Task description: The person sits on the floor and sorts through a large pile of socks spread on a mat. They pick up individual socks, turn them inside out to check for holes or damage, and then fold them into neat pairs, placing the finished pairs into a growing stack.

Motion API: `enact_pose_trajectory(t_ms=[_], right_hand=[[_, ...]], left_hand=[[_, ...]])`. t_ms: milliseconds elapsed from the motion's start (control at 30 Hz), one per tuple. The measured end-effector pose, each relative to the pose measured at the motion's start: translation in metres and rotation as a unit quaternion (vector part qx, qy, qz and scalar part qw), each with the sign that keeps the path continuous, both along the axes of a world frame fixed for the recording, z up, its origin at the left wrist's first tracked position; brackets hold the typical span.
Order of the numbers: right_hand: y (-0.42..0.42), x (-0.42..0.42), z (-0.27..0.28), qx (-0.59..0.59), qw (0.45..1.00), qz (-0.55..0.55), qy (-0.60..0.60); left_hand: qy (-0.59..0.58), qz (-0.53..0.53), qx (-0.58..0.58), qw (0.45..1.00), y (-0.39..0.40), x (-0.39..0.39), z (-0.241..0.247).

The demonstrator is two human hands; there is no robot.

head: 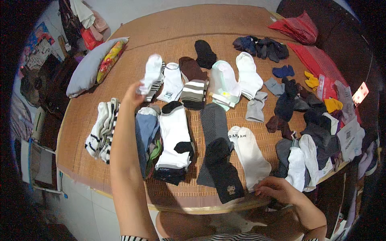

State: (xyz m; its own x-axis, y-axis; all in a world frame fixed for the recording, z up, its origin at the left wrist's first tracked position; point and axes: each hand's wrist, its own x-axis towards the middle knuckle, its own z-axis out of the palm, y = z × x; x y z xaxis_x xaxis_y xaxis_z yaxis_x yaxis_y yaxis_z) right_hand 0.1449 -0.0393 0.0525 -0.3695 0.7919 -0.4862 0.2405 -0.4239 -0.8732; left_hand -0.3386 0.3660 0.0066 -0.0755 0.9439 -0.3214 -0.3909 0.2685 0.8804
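My left hand (136, 92) is on the cuff of a white sock (153, 70) that lies over a black-and-white striped one at the back left of the woven mat; its fingers seem closed on the cuff. My right hand (267, 188) is near the front edge, beside the cuff end of a pair of white socks with black lettering (251, 153); whether it grips anything cannot be told. Between my arms lie white socks with black heels (175, 135), a long dark grey sock (213, 126) and a black sock (224, 174). Blue socks (146, 125) lie beside my left forearm.
A loose heap of mixed socks (319, 129) covers the right side, near red mesh bags (319, 63). More dark socks (262, 48) lie at the back. Pillows (90, 67) rest at the left edge. A lit phone (360, 94) stands at the far right.
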Motion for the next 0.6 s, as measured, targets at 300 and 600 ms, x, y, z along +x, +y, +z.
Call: enact_pose_trajectory(t_ms=[300, 600], right_hand=[[0.005, 0.001, 0.011, 0.036, 0.986, 0.031, -0.157], [-0.020, 0.014, 0.031, 0.253, 0.957, -0.025, -0.141]], left_hand=[[0.259, -0.033, 0.013, 0.965, 0.004, 0.005, -0.011], [0.344, -0.078, 0.285, 0.891, -0.108, 0.126, 0.118]])
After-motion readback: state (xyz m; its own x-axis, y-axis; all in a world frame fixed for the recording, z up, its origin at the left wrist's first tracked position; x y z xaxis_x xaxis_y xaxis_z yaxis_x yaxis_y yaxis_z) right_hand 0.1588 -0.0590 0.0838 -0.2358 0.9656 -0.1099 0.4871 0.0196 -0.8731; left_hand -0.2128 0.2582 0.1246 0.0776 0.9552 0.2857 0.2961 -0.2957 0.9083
